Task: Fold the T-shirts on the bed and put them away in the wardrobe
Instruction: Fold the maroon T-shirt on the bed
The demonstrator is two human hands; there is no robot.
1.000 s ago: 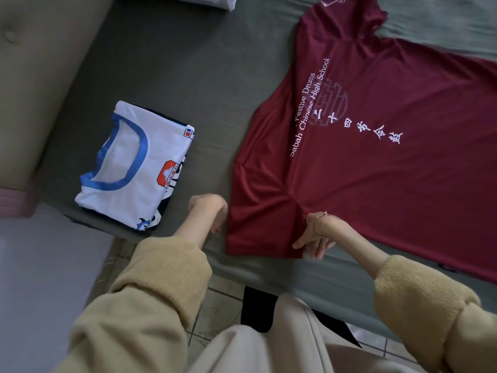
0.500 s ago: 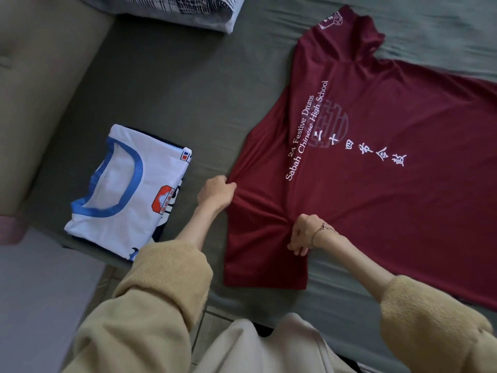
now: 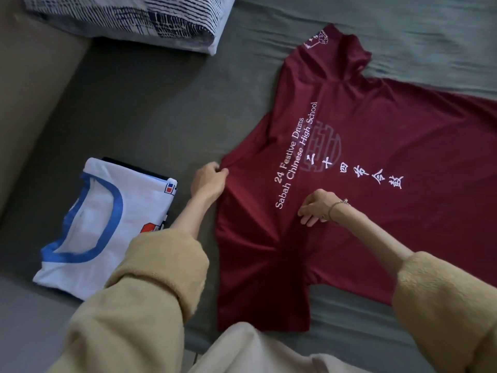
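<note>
- Head view: your left hand (image 3: 208, 180) sits just left of the frame's middle, at about 9 o'clock from centre, fingers curled and pinching the left edge of the maroon T-shirt (image 3: 390, 162).
- Your right hand (image 3: 316, 207) lies just to the 4 o'clock side of centre, on the shirt below the white lettering. Its fingers are curled down into the cloth, and the fabric puckers around them, so it looks to be gripping a fold of the shirt.
- A thin bracelet (image 3: 337, 205) circles your right wrist.
- The maroon T-shirt lies spread flat on the bed (image 3: 150, 109), print side up, filling the frame from centre out to 3 o'clock. One sleeve points to 12 o'clock, and the other hangs toward 6 o'clock near your legs.
- At 8 o'clock from your left hand, well apart from the maroon shirt, a white T-shirt with blue collar trim (image 3: 105, 224) lies folded on the bed, with a dark garment showing under its far edge.
- A black-and-white patterned pillow (image 3: 139, 20) lies at 11 o'clock, at the top edge of the frame.
- Both your forearms come out of tan fleece sleeves (image 3: 150, 281) at 6 o'clock.
</note>
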